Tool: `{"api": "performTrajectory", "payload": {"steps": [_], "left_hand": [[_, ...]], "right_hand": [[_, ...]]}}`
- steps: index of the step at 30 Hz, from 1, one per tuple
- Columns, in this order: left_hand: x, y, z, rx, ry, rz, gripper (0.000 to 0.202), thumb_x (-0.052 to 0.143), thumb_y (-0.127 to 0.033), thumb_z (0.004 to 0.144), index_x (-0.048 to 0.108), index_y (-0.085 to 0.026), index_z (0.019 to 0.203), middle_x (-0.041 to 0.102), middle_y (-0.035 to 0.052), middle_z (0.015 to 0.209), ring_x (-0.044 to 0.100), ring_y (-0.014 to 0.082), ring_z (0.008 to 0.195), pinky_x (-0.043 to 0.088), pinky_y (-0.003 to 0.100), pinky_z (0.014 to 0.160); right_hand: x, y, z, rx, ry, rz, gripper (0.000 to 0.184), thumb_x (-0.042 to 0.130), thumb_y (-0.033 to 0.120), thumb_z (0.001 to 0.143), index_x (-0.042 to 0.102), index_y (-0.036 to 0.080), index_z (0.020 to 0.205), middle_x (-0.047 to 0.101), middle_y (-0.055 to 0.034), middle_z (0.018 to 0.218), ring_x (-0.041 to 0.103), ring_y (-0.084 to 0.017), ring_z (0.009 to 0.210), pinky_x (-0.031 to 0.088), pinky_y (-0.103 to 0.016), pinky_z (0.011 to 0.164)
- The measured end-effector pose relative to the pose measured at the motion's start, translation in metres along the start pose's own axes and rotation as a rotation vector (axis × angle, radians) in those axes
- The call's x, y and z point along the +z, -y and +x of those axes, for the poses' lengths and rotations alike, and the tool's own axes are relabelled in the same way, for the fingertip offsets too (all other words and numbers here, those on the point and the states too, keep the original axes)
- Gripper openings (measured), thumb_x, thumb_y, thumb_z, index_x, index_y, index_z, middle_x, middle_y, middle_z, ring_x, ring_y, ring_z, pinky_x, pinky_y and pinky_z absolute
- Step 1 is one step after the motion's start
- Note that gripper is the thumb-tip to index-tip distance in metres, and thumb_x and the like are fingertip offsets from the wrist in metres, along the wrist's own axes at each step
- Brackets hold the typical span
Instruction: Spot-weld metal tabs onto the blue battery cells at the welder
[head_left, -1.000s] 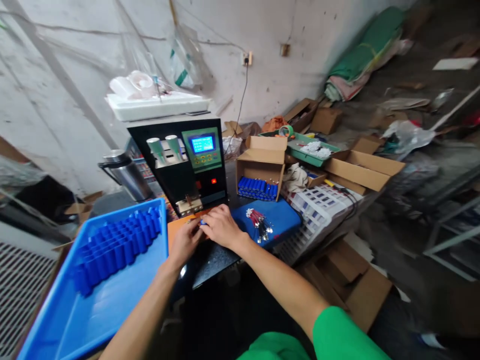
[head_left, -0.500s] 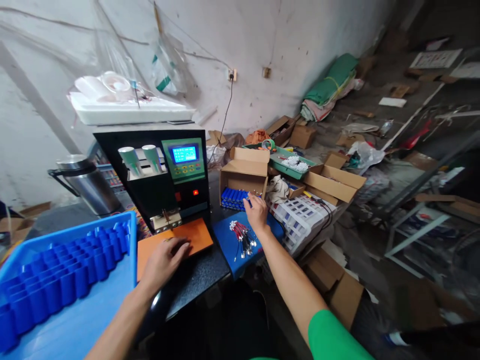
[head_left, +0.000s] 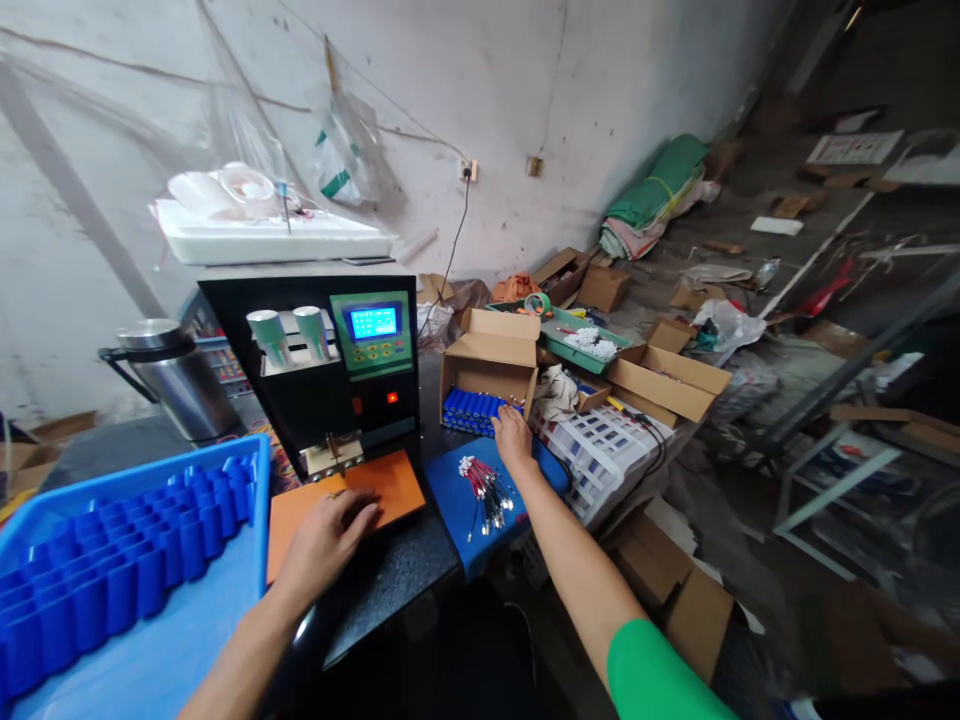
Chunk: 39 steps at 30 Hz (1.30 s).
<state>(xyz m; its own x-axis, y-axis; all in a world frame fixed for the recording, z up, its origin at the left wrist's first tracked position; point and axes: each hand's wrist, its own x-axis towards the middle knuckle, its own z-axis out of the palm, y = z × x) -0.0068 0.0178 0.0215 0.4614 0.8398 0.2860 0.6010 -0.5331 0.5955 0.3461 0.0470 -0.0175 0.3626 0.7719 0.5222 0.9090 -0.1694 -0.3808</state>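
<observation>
1. While the left hand [head_left: 324, 545] lies palm-down on the orange mat [head_left: 390, 478], its fingers are loosely curled and grip nothing that can be seen.
2. The orange mat sits on the dark bench top just in front of the black welding machine [head_left: 330, 365], below the machine's small probe head [head_left: 332, 455].
3. The right hand [head_left: 513, 438] reaches out to the open cardboard box [head_left: 489, 365], with its fingertips at the row of blue cells [head_left: 472, 408] lying in the box's mouth.
4. Whether those fingers have closed on a cell cannot be told; they look bent down onto the near end of the row.
5. Just beside the right wrist, a bundle of red-sleeved wires [head_left: 482, 488] lies on a blue pad [head_left: 457, 515].
6. At the far left, a blue tray [head_left: 187, 620] holds upright blue cells [head_left: 112, 570] packed in rows.
7. A steel kettle [head_left: 176, 385] stands behind the tray, left of the machine.
</observation>
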Motion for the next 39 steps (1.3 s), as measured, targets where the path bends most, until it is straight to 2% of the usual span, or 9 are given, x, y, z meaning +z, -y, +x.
{"api": "performTrajectory", "payload": {"steps": [6, 9, 11, 14, 17, 25, 30, 35, 39], "left_hand": [[-0.001, -0.002, 0.000, -0.023, -0.001, -0.006, 0.039, 0.049, -0.052, 0.085, 0.067, -0.021, 0.101, 0.073, 0.0054, 0.098, 0.066, 0.0231, 0.091, 0.050, 0.033, 0.080], [-0.001, -0.004, -0.001, -0.027, -0.001, -0.011, 0.040, 0.048, -0.051, 0.085, 0.067, -0.020, 0.100, 0.073, 0.0061, 0.098, 0.066, 0.0236, 0.090, 0.050, 0.033, 0.081], [-0.001, -0.005, -0.002, -0.030, 0.004, -0.019, 0.040, 0.047, -0.051, 0.085, 0.068, -0.020, 0.100, 0.073, 0.0063, 0.099, 0.066, 0.0237, 0.091, 0.050, 0.033, 0.081], [-0.001, -0.006, -0.002, -0.027, 0.003, -0.022, 0.040, 0.048, -0.051, 0.085, 0.068, -0.020, 0.100, 0.073, 0.0066, 0.100, 0.066, 0.0240, 0.092, 0.050, 0.034, 0.082], [-0.001, -0.007, -0.002, -0.022, 0.001, -0.030, 0.039, 0.048, -0.050, 0.085, 0.068, -0.020, 0.100, 0.074, 0.0069, 0.099, 0.066, 0.0242, 0.092, 0.051, 0.034, 0.081], [0.000, -0.003, -0.003, -0.034, -0.005, -0.041, 0.038, 0.048, -0.048, 0.085, 0.068, -0.020, 0.101, 0.073, 0.0071, 0.099, 0.066, 0.0242, 0.092, 0.051, 0.034, 0.083], [0.001, -0.003, -0.004, -0.040, 0.004, -0.050, 0.039, 0.047, -0.048, 0.086, 0.068, -0.019, 0.102, 0.072, 0.0079, 0.101, 0.065, 0.0246, 0.093, 0.051, 0.034, 0.082], [0.001, -0.006, -0.005, -0.022, -0.004, -0.062, 0.038, 0.047, -0.048, 0.087, 0.069, -0.019, 0.099, 0.072, 0.0081, 0.100, 0.066, 0.0240, 0.092, 0.051, 0.034, 0.083], [0.002, -0.006, -0.006, -0.007, -0.024, -0.062, 0.037, 0.048, -0.047, 0.086, 0.069, -0.019, 0.098, 0.073, 0.0081, 0.098, 0.066, 0.0241, 0.091, 0.052, 0.036, 0.083]], "right_hand": [[-0.011, 0.006, 0.012, -0.025, 0.052, -0.062, 0.035, 0.051, 0.016, 0.089, 0.063, 0.002, 0.119, 0.062, -0.0236, 0.124, 0.046, -0.029, 0.130, 0.033, -0.040, 0.109], [-0.020, 0.011, 0.003, -0.079, -0.002, -0.003, 0.039, 0.049, 0.014, 0.089, 0.059, 0.004, 0.125, 0.058, -0.0225, 0.130, 0.042, -0.028, 0.132, 0.032, -0.043, 0.111], [-0.024, 0.014, -0.009, -0.118, -0.026, 0.063, 0.039, 0.047, 0.015, 0.089, 0.060, 0.008, 0.125, 0.059, -0.0194, 0.129, 0.046, -0.026, 0.128, 0.034, -0.041, 0.109], [-0.025, 0.020, -0.026, -0.053, 0.099, 0.159, 0.028, 0.050, 0.019, 0.088, 0.069, 0.015, 0.108, 0.070, -0.0132, 0.107, 0.062, -0.023, 0.103, 0.046, -0.034, 0.093], [-0.022, 0.025, -0.036, 0.065, 0.292, 0.259, 0.018, 0.055, 0.019, 0.084, 0.073, 0.020, 0.085, 0.073, -0.0062, 0.084, 0.067, -0.020, 0.081, 0.049, -0.027, 0.074], [-0.010, 0.043, -0.037, 0.116, 0.413, 0.300, 0.009, 0.066, 0.024, 0.072, 0.073, 0.021, 0.069, 0.073, -0.0038, 0.074, 0.067, -0.021, 0.073, 0.045, -0.025, 0.064], [-0.005, 0.044, -0.039, 0.163, 0.344, 0.380, 0.013, 0.060, 0.022, 0.073, 0.073, 0.019, 0.070, 0.073, -0.0041, 0.075, 0.066, -0.020, 0.075, 0.045, -0.026, 0.067], [-0.018, 0.044, -0.029, 0.215, 0.182, 0.828, 0.017, 0.064, 0.032, 0.070, 0.070, 0.017, 0.067, 0.070, -0.0023, 0.070, 0.062, -0.018, 0.070, 0.047, -0.027, 0.071], [-0.038, 0.061, -0.018, 0.323, 0.066, 1.212, 0.022, 0.070, 0.038, 0.068, 0.067, 0.017, 0.071, 0.063, 0.0018, 0.063, 0.056, -0.013, 0.063, 0.047, -0.026, 0.068]]}}
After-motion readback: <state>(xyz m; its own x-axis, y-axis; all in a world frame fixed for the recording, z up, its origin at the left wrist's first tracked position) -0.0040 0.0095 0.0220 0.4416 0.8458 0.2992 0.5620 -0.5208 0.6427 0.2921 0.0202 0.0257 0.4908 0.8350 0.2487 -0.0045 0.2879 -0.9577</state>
